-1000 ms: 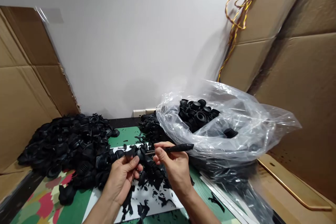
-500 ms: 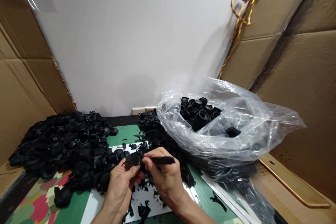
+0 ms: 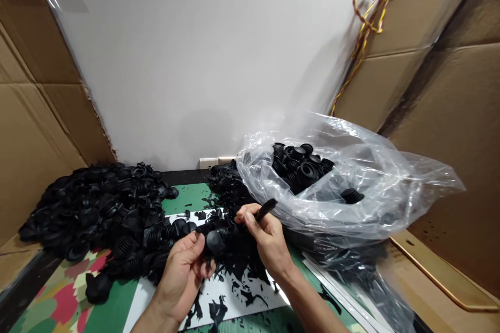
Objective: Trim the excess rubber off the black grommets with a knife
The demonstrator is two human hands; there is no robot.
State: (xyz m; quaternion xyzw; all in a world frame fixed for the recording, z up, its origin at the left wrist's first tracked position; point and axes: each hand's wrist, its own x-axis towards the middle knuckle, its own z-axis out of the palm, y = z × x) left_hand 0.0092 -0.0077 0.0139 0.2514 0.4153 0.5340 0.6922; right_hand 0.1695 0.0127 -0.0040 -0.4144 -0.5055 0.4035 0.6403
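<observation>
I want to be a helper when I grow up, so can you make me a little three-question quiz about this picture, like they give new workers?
1. True or false: the right hand is holding a black-handled tool.

2. Pick one. What shows inside the clear plastic bag?
A) white paper cups
B) black ribbed parts
C) red balls

3. Fill in the gap: the big heap of black parts is on the ____ side of the picture.

Key: 1. True. 2. B. 3. left.
</observation>
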